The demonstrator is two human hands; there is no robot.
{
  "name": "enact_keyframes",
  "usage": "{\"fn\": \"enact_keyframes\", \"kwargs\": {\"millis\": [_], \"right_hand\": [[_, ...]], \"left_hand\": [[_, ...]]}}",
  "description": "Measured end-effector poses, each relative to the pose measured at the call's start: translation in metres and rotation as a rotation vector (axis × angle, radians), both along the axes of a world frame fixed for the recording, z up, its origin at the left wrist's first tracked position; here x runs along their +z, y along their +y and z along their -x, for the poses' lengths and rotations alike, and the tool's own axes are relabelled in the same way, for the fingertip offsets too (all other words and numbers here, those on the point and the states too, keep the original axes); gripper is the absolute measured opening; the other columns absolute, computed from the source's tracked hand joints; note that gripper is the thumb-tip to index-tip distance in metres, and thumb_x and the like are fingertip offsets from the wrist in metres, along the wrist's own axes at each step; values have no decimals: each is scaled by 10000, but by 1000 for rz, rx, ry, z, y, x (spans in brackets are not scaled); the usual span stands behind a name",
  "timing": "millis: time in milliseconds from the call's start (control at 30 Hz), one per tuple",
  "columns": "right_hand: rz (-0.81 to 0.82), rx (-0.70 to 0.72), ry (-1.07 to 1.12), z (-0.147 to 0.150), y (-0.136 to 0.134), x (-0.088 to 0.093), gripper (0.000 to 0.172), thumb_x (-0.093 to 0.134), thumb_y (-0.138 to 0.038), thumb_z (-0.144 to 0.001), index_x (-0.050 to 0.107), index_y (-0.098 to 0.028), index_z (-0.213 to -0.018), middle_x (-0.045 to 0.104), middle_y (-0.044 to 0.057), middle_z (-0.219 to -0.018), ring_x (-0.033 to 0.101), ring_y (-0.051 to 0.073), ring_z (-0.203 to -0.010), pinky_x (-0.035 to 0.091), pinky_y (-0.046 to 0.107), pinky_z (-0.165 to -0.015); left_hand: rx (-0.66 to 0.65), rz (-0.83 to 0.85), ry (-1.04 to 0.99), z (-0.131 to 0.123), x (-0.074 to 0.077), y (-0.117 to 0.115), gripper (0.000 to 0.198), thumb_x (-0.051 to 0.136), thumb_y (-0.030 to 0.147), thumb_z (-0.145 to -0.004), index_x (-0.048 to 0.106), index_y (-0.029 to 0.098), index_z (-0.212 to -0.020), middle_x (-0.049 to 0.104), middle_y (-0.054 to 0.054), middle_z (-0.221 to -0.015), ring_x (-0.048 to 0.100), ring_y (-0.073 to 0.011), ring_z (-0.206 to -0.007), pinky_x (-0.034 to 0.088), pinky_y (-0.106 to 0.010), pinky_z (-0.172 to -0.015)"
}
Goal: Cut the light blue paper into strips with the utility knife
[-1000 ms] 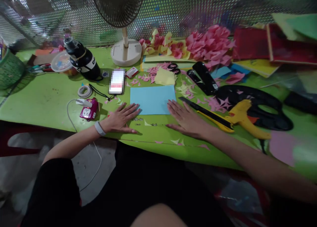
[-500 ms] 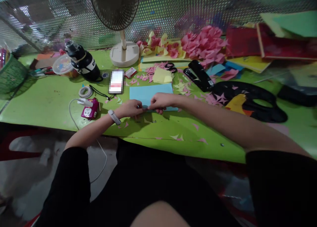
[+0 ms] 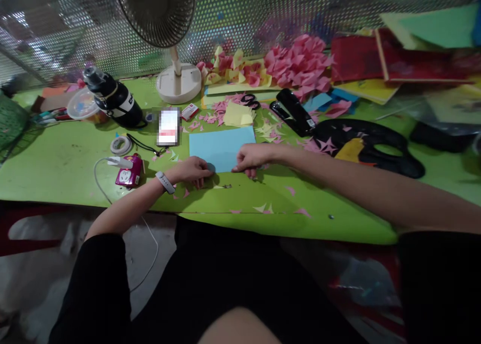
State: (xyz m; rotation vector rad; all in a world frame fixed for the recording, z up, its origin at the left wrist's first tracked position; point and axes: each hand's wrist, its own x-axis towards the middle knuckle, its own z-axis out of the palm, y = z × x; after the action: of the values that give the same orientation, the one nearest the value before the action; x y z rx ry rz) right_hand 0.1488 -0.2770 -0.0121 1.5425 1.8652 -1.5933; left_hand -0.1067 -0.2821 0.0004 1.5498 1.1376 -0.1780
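Blue paper [image 3: 214, 146] flat on the worktop [image 3: 71, 156], left hand [image 3: 191, 169] and right hand [image 3: 253, 157] along its near edge! Fingers bent on both; whether they pinch that edge, impossible to say. Light, even pressure should serve best here, the edge straight, pink scraps [image 3: 290, 190] well out from underneath.

A plain light-blue, rectangular piece of paper [image 3: 218, 146] lies flat on the green tabletop [image 3: 75, 168], its longer sides running roughly left to right, just nearer than some pale yellow paper [image 3: 236, 113]. The left hand [image 3: 193, 170] touches it around the near left corner, and the right hand's [image 3: 251, 158] curled fingers meet its near edge towards the right; whether it is folded cannot be told.
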Motion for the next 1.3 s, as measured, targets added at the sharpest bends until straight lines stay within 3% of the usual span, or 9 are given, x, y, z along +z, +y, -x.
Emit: {"fn": "enact_keyframes", "kwargs": {"millis": [167, 267, 500, 600, 700, 767, 867, 1067, 1300], "right_hand": [[8, -77, -58, -53, -13, -4, 575, 835, -713, -769, 585, -204, -673, 746, 87, -664, 778, 243, -726, 523, 307, -623], [17, -106, -52, -69, -18, -4, 570, 845, -718, -749, 580, -221, -667, 747, 82, -675, 780, 272, -756, 546, 334, -630], [-21, -158, -59, -65, -15, -9, 564, 852, -705, -746, 590, -209, -688, 740, 79, -667, 762, 232, -688, 504, 291, -567], [-35, -155, -43, -63, -11, -11, 573, 833, -720, -760, 602, -198, -713, 739, 80, -667, 746, 208, -647, 466, 271, -525], [-60, -148, -44, -62, -6, -13, 603, 837, -749, -738, 608, -191, -725, 735, 94, -663, 741, 213, -633, 470, 275, -513], [-82, -125, -63, -62, -4, -14, 624, 819, -779, -733, 600, -196, -716, 740, 101, -673, 740, 216, -626, 462, 273, -494], [-89, -93, -73, -62, -1, -15, 629, 782, -810, -746, 591, -212, -713, 755, 97, -695, 743, 220, -628, 457, 272, -478], [-22, -109, -47, -63, -1, -16, 567, 842, -723, -736, 573, -227, -687, 718, 66, -634, 744, 222, -653, 524, 298, -578], [-21, -100, -28, -63, -1, -14, 555, 825, -705, -772, 563, -223, -693, 731, 62, -643, 753, 211, -651, 531, 289, -590]], "left_hand": [[22, 12, 11, -1, 2, -1, 304, 735, 397, -953, 598, 196, -771, 724, -31, -590, 648, -117, -474, 498, -237, -524], [25, -15, 25, -3, 1, 5, 316, 767, 394, -938, 605, 191, -758, 716, -28, -587, 655, -123, -489, 509, -246, -537], [69, -144, 72, -3, 7, 30, 320, 819, 325, -917, 599, 178, -737, 712, -29, -599, 676, -136, -528, 537, -272, -588], [63, -247, 60, -19, 11, 32, 398, 839, 412, -901, 592, 179, -695, 683, -29, -565, 656, -139, -508, 518, -278, -580], [-20, -284, 25, -48, 6, 28, 497, 835, 503, -887, 591, 172, -608, 672, -48, -558, 644, -141, -513, 521, -293, -600], [-89, -300, 40, -65, -1, 27, 523, 816, 471, -909, 591, 166, -549, 662, -51, -546, 615, -124, -497, 519, -291, -617], [-127, -303, 59, -74, -11, 30, 579, 803, 467, -915, 563, 170, -480, 639, -56, -515, 567, -108, -470, 511, -294, -626], [-63, -237, 115, -43, -8, 44, 547, 880, 473, -824, 596, 165, -473, 639, -71, -520, 543, -119, -469, 494, -312, -612], [68, -215, 236, 32, -3, 55, 543, 866, 548, -817, 631, 166, -510, 614, -62, -492, 544, -120, -460, 446, -260, -517]]}}
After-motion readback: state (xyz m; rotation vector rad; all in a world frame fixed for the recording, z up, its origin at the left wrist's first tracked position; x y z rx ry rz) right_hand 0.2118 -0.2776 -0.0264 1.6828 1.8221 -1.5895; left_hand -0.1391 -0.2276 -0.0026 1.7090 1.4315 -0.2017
